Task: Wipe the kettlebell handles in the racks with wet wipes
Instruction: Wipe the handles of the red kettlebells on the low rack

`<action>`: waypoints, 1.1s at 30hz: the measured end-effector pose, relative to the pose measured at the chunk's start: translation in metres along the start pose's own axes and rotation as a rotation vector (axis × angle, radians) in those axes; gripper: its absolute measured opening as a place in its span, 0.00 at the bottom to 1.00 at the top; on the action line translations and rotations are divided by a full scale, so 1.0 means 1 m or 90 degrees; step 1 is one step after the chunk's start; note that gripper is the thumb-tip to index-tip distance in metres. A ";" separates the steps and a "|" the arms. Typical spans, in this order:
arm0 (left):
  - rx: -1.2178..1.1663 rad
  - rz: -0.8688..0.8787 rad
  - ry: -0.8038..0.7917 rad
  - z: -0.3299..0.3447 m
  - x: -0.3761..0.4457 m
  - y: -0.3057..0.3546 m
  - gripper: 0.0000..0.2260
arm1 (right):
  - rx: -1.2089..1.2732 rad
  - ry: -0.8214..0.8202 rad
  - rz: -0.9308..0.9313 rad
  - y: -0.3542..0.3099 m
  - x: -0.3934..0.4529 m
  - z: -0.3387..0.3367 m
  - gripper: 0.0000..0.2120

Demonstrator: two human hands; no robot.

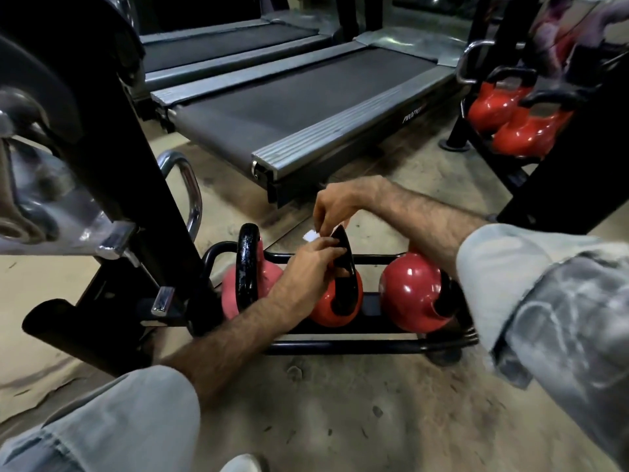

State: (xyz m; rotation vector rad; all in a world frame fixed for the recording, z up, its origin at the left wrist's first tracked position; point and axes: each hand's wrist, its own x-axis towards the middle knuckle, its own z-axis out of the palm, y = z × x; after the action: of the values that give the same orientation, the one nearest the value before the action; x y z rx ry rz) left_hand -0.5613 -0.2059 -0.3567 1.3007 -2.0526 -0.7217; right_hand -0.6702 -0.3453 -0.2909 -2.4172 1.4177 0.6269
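Observation:
Three red kettlebells with black handles sit in a low black rack [340,347] on the floor. My left hand [308,264] grips the black handle of the middle kettlebell [335,310]. Just above that handle my right hand [335,207] pinches a small white wet wipe [310,236] at the handle's top. The left kettlebell [247,264] stands with its handle upright. Part of the right kettlebell [413,291] is hidden behind my right forearm.
Two treadmills [299,107] lie on the floor beyond the rack. A second rack with red kettlebells [517,127] stands at the far right. A black machine frame with chrome parts [102,165] rises close on the left. My knees fill the bottom corners.

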 end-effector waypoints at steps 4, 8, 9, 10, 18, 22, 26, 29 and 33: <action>0.035 0.021 0.000 -0.002 0.001 -0.004 0.15 | -0.014 -0.047 -0.024 0.003 -0.001 -0.012 0.11; 0.052 0.047 0.004 -0.001 0.006 -0.005 0.12 | 0.097 0.017 0.009 0.012 0.014 0.011 0.10; 0.063 0.060 0.018 -0.001 0.008 -0.005 0.11 | 0.173 0.042 0.019 0.016 0.017 0.021 0.08; 0.064 0.067 0.031 -0.003 0.009 -0.003 0.10 | 0.273 0.075 0.028 0.019 0.017 0.032 0.06; 0.028 0.047 0.053 -0.007 0.022 -0.001 0.12 | 1.024 0.462 0.208 0.019 -0.002 0.123 0.06; 0.044 -0.010 -0.025 -0.013 0.031 0.002 0.24 | 0.976 0.554 0.292 0.014 0.003 0.149 0.10; 0.015 -0.025 -0.048 -0.018 0.032 0.005 0.22 | 0.915 0.494 0.327 0.015 0.023 0.158 0.04; 0.010 -0.049 -0.056 -0.018 0.035 0.000 0.24 | 0.926 0.475 0.325 0.013 0.028 0.165 0.03; -0.001 -0.065 -0.065 -0.015 0.039 -0.008 0.28 | 1.040 0.565 0.268 0.016 0.021 0.158 0.10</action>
State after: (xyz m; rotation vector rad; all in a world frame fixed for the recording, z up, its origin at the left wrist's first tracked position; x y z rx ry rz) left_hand -0.5589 -0.2463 -0.3450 1.4018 -2.0765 -0.8516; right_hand -0.7119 -0.2998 -0.4388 -0.9526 1.5818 -1.2662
